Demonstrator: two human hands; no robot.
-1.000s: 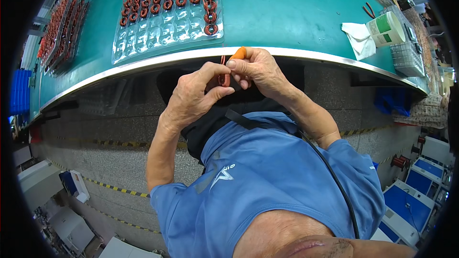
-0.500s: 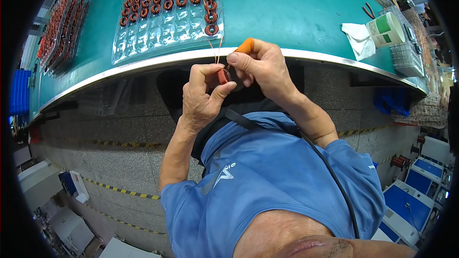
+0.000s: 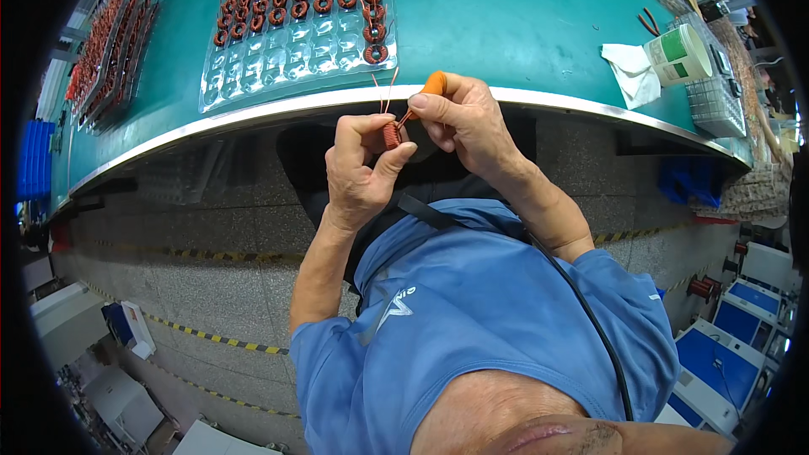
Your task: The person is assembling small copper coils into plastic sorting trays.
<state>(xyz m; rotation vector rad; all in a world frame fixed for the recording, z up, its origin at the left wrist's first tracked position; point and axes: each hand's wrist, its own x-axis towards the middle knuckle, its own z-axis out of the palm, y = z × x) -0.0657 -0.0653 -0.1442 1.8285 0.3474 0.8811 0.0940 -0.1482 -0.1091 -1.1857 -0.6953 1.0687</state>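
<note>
Between the thumb and index finger of my left hand (image 3: 361,160) is a small ring coil (image 3: 392,136) wound with copper-red wire. Two of its wire ends (image 3: 386,94) stick up past the table edge. My right hand (image 3: 459,118), with an orange cover on a finger, pinches another wire lead (image 3: 405,118) that runs out from the coil's right side. Both hands are just in front of the table's near edge. Beyond them a clear plastic tray (image 3: 253,76) holds rows of similar coils (image 3: 324,3); its nearest pockets at the left and middle hold none.
The green table (image 3: 506,25) has a pale metal edge. More coils stand in stacked trays (image 3: 114,59) at the far left. On the right are a white and green cup (image 3: 679,55), a white tissue (image 3: 634,73), dark-handled pliers (image 3: 648,21) and a clear plastic box (image 3: 716,105).
My right hand has drawn slightly away from the coil, and more of the pinched wire lead shows between them. My left hand keeps its grip on the coil, nearly in place.
</note>
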